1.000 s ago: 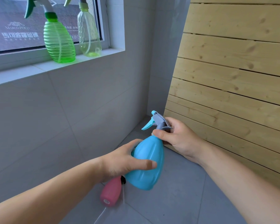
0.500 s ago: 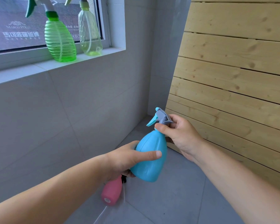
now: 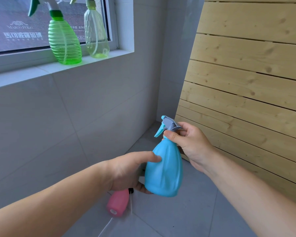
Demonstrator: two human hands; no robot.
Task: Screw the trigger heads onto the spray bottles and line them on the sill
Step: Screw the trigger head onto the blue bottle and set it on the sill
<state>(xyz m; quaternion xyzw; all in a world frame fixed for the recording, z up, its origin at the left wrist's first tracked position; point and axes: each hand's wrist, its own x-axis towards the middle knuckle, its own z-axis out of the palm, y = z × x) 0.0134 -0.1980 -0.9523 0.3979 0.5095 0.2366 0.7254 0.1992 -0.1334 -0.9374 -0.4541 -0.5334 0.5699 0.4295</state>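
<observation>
I hold a blue spray bottle upright in the air at lower centre. My left hand cups its body from the left and underneath. My right hand grips the neck, just under the grey and blue trigger head that sits on top. On the white sill at upper left stand a green ribbed bottle and a pale yellow-green bottle, both with trigger heads on. A pink bottle lies on the floor below my left hand, its neck end hidden.
A slatted wooden panel leans against the wall on the right. Grey tiled wall runs below the sill, grey tiled floor beneath my arms. A thin white tube lies on the floor by the pink bottle.
Both hands have lifted the blue bottle up and to the right. My left hand has slid lower on the bottle's body, its fingers now under the base.
</observation>
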